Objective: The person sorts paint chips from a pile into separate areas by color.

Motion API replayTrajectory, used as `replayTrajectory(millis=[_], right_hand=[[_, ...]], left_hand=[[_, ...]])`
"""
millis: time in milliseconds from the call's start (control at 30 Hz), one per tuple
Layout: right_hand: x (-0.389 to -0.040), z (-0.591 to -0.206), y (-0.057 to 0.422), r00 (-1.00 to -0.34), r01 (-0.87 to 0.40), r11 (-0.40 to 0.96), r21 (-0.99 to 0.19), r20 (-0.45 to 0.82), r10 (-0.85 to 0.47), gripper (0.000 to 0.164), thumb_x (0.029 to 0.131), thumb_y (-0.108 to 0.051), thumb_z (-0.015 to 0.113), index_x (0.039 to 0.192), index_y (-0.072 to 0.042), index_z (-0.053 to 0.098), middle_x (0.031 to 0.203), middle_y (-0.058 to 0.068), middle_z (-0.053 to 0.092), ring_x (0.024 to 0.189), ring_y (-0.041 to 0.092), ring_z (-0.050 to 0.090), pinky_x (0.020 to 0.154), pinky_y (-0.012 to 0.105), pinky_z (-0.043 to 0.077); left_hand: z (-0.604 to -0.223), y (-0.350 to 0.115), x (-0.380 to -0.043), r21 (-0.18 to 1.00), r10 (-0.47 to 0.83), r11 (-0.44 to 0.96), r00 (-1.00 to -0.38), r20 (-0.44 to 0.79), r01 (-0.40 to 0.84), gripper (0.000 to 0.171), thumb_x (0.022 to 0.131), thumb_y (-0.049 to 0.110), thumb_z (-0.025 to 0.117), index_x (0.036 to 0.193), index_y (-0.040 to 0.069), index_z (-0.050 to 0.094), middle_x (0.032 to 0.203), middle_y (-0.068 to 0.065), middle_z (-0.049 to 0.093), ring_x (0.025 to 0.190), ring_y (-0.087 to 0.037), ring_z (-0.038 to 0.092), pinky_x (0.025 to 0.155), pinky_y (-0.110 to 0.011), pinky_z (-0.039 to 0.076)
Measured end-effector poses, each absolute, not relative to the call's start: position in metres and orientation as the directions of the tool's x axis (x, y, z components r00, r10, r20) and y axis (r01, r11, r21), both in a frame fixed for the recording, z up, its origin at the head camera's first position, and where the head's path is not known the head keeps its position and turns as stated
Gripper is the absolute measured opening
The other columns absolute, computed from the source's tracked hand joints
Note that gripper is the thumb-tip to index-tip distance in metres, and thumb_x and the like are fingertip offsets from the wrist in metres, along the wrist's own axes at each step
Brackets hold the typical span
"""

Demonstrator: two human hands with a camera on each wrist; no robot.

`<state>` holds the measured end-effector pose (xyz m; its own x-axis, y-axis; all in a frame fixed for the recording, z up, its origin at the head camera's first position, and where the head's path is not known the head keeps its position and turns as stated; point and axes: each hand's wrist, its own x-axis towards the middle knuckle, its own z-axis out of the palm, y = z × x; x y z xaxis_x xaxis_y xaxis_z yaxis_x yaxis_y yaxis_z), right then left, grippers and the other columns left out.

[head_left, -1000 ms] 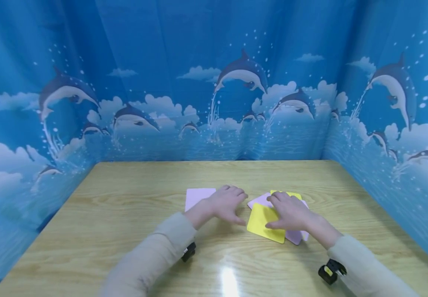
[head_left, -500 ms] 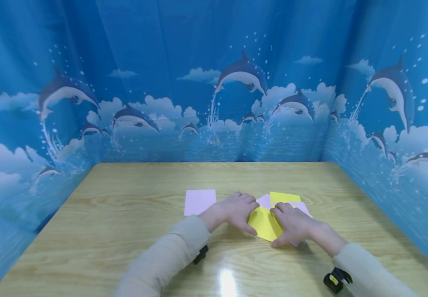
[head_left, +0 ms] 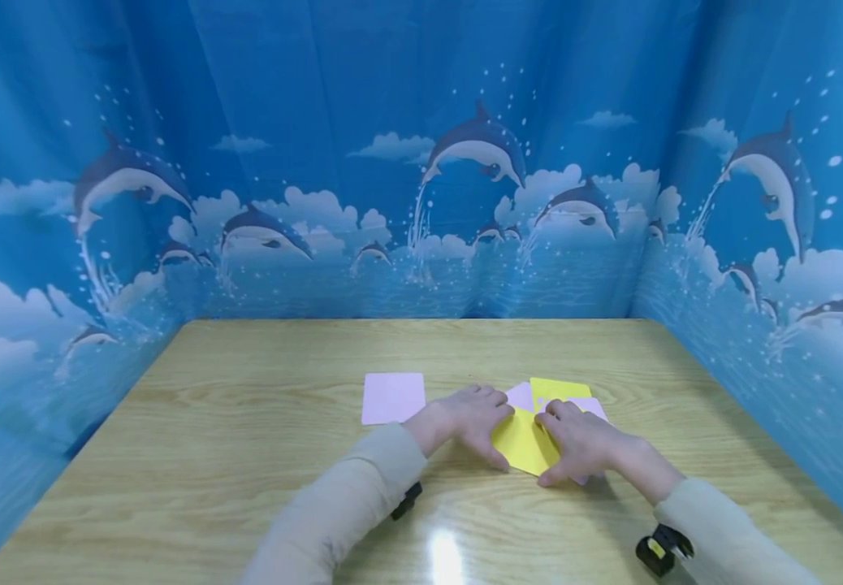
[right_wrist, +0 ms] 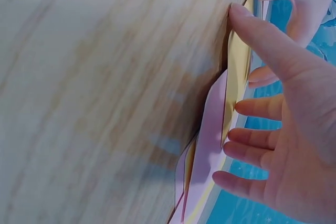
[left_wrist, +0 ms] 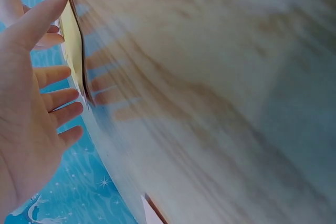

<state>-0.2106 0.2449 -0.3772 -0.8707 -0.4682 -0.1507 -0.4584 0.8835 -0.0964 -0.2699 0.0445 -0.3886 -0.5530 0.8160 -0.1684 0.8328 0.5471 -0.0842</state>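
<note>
A square yellow card (head_left: 520, 443) lies at the front of an overlapping pile, between my two hands. My left hand (head_left: 474, 422) holds its left side, fingertips at the far corner and thumb at the near one. Across from it, my right hand (head_left: 585, 443) has thumb and fingers at the card's right corners. In the right wrist view the yellow card (right_wrist: 239, 61) bows slightly, and a pink card (right_wrist: 212, 114) shows beneath it. Behind the hands, another yellow card (head_left: 560, 389) and a pink card (head_left: 520, 396) stick out, the rest of them covered.
One pink card (head_left: 392, 398) lies flat and apart, left of the pile and behind the left forearm. The wooden table (head_left: 246, 406) meets a blue dolphin-print curtain (head_left: 356, 276) at its back and sides. A small black device (head_left: 659, 550) sits at the right wrist.
My left hand has moved right, from beside the pile to the front yellow card's left side. The right hand has shifted slightly nearer, its thumb sliding from the card's face to its near right corner.
</note>
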Motion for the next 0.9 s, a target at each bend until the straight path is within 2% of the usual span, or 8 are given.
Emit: replayTrajectory(millis=[200,367,533,667,900], right_hand=[[-0.2136,-0.3779,0.245,-0.882,-0.435,0.897,-0.072,-0.166,-0.441,0.09,0.061,-0.058,0.078,0.124,-0.001,0.052,0.114,0.012,0.048,0.097,0.023,0.047,0.08,0.041,0.045],[-0.2153,-0.3781,0.2451,-0.886,-0.421,0.904,-0.074,-0.181,-0.427,0.095,0.059,-0.06,0.079,0.127,0.001,0.05,0.111,0.01,0.047,0.093,0.021,0.045,0.079,0.039,0.044],[-0.2157,-0.3781,0.2456,-0.873,-0.45,0.889,-0.088,-0.165,-0.458,0.093,0.061,-0.055,0.08,0.126,0.003,0.049,0.112,0.012,0.047,0.094,0.022,0.046,0.08,0.041,0.044],[-0.2166,-0.378,0.2455,-0.87,-0.447,0.886,-0.123,-0.173,-0.462,0.093,0.061,-0.051,0.081,0.128,0.004,0.048,0.114,0.013,0.047,0.096,0.023,0.045,0.081,0.042,0.043],[-0.2191,-0.3787,0.2452,-0.864,-0.454,0.88,-0.136,-0.174,-0.473,0.095,0.06,-0.048,0.083,0.129,0.006,0.046,0.106,0.01,0.045,0.092,0.02,0.042,0.078,0.038,0.042]], left_hand=[[-0.3916,0.0461,-0.2717,-0.088,0.814,0.547,-0.554,-0.177,0.832,0.086,0.074,0.072,0.057,0.137,0.016,0.043,0.137,-0.001,0.044,0.126,-0.016,0.04,0.109,-0.034,0.028],[-0.3928,0.0465,-0.2722,-0.105,0.816,0.544,-0.554,-0.164,0.832,0.083,0.073,0.072,0.058,0.132,0.014,0.048,0.128,0.0,0.049,0.117,-0.014,0.045,0.104,-0.031,0.033],[-0.3929,0.0472,-0.2727,-0.101,0.819,0.542,-0.551,-0.161,0.834,0.081,0.073,0.072,0.058,0.13,0.015,0.05,0.122,0.001,0.05,0.111,-0.012,0.046,0.101,-0.03,0.035],[-0.3918,0.0465,-0.2723,-0.083,0.82,0.543,-0.549,-0.165,0.836,0.08,0.073,0.07,0.06,0.13,0.015,0.05,0.122,0.001,0.05,0.112,-0.012,0.046,0.102,-0.03,0.035],[-0.3888,0.0463,-0.2721,-0.056,0.814,0.553,-0.553,-0.176,0.831,0.081,0.074,0.067,0.063,0.132,0.013,0.048,0.128,-0.001,0.049,0.116,-0.014,0.045,0.103,-0.03,0.035]])
